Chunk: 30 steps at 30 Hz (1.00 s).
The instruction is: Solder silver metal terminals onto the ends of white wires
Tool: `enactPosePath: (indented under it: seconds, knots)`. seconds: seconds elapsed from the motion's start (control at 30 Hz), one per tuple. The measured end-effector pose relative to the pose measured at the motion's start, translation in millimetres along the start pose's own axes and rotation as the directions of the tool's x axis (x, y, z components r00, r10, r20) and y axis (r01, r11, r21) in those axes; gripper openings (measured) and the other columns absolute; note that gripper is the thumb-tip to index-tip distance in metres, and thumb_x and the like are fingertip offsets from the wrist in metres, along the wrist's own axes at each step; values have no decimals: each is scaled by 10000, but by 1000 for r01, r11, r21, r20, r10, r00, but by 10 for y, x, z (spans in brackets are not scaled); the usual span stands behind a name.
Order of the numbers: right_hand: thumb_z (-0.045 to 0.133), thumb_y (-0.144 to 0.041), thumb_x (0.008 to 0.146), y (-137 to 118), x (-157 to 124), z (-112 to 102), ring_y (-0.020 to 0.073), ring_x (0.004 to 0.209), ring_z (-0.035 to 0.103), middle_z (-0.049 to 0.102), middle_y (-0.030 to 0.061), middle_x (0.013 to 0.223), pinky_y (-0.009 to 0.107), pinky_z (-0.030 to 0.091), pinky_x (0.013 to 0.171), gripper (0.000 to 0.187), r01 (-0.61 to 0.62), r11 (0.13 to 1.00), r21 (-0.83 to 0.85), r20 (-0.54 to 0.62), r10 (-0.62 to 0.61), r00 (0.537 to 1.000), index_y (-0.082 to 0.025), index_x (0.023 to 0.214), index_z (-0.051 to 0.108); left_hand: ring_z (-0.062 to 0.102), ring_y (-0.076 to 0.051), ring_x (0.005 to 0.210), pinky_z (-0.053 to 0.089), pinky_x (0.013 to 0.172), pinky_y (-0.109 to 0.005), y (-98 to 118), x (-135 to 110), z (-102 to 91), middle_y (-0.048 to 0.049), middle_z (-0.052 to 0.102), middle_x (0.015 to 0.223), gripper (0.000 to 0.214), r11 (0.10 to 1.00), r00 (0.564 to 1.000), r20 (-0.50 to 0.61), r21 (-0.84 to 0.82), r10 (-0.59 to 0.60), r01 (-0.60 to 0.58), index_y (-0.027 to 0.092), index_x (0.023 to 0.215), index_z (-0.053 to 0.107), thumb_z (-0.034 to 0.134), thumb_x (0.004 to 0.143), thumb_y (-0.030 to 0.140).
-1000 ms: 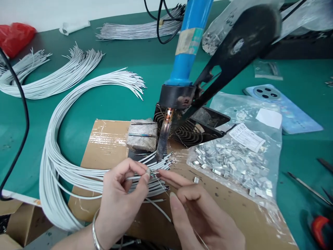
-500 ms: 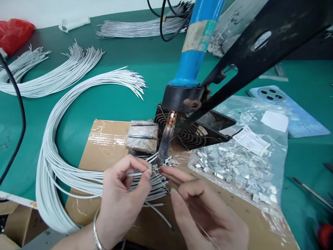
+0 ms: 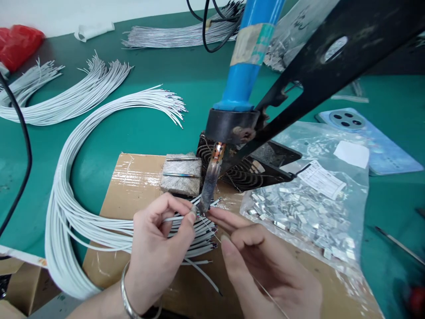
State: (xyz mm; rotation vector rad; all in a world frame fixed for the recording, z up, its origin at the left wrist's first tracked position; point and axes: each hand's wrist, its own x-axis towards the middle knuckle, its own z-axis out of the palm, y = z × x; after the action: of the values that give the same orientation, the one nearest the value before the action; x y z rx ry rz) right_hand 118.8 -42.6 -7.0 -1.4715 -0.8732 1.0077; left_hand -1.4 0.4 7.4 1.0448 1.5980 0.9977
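Observation:
My left hand pinches a white wire close to its end, thumb against forefinger. The wire's end is right at the tip of a blue soldering iron, which points downward in a black metal stand. A small shiny part seems to be at that end, mostly hidden by fingers and tip. Thin solder wire runs through my right hand up to the tip; the fingers are closed around it. Under my hands lies a bundle of white wires.
A cardboard sheet covers the work spot. Behind the tip are a wire-wrapped block and a black fan. To the right lie a bag of small metal pieces, a phone and a thin metal tool. More wire bundles lie left.
Both hands have shifted slightly to the right, and the wire's end now sits closer against the iron's tip. The solder wire is still in my right hand.

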Motion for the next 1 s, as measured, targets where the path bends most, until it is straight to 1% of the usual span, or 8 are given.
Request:
enactPosePath:
  seconds: [0.13, 0.3, 0.5, 0.57, 0.73, 0.8, 0.87, 1.0]
  knots:
    - [640, -153, 905, -7, 12, -1, 134, 1006, 775, 814, 8, 1096, 154, 579, 846, 236, 12, 1000, 11, 5, -12, 1000, -235, 693, 575, 558, -105, 554, 343, 458, -197, 9, 20, 10, -28, 736, 772, 102, 1000, 1000, 1, -11, -6, 6, 180, 640, 637, 713, 709, 177]
    - [656, -168, 893, -23, 14, 6, 145, 1025, 772, 810, 5, 1107, 156, 584, 825, 234, 5, 1000, 16, -9, -5, 1000, -243, 686, 577, 576, -116, 578, 352, 457, -196, 28, 17, 5, -31, 740, 772, 104, 1000, 1000, 2, -25, 2, -2, 181, 638, 641, 718, 707, 173]
    - [670, -183, 895, -31, 14, 0, 197, 1014, 782, 811, 61, 1107, 216, 612, 799, 242, 8, 1000, 2, -14, -8, 1000, -232, 677, 577, 610, -134, 624, 392, 475, -192, 60, 33, 13, -35, 749, 765, 100, 999, 1000, 5, -38, 21, -21, 187, 647, 649, 719, 717, 173]
    - [670, -174, 888, -37, 16, -2, 201, 1004, 784, 812, 65, 1096, 225, 615, 796, 238, 14, 1000, 5, -4, -14, 1000, -231, 674, 581, 616, -137, 626, 410, 487, -195, 61, 38, 13, -37, 749, 754, 102, 999, 999, 3, -39, 33, -32, 186, 646, 651, 722, 719, 176]
    - [672, -170, 881, -48, 11, 6, 133, 969, 784, 810, 1, 1097, 138, 582, 778, 233, -2, 999, 35, -11, 2, 1000, -240, 676, 585, 643, -146, 667, 448, 520, -193, 51, 36, -4, -29, 742, 765, 112, 999, 999, 2, -29, 43, -43, 189, 640, 658, 737, 717, 166]
    - [675, -166, 874, -44, 12, 7, 143, 978, 783, 812, 5, 1090, 156, 589, 798, 233, -1, 999, 32, -15, 1, 1000, -242, 672, 588, 642, -141, 657, 455, 524, -193, 52, 33, -7, -27, 743, 775, 112, 999, 999, -2, -26, 40, -40, 188, 642, 658, 739, 714, 163]
    - [673, -150, 869, -38, 17, 5, 167, 985, 783, 816, 25, 1080, 202, 602, 833, 233, 17, 999, 31, -14, -17, 1000, -240, 670, 592, 645, -142, 656, 462, 530, -195, 58, 30, -5, -30, 747, 773, 111, 999, 999, -1, -29, 39, -39, 187, 644, 654, 735, 716, 162]
    - [676, -157, 875, -30, 24, 2, 179, 967, 789, 813, 41, 1097, 209, 613, 801, 231, 21, 999, 34, -14, -21, 1000, -234, 675, 590, 639, -141, 632, 454, 512, -198, 71, 25, 10, -35, 752, 762, 110, 998, 999, -6, -44, 40, -40, 185, 638, 649, 730, 708, 160]
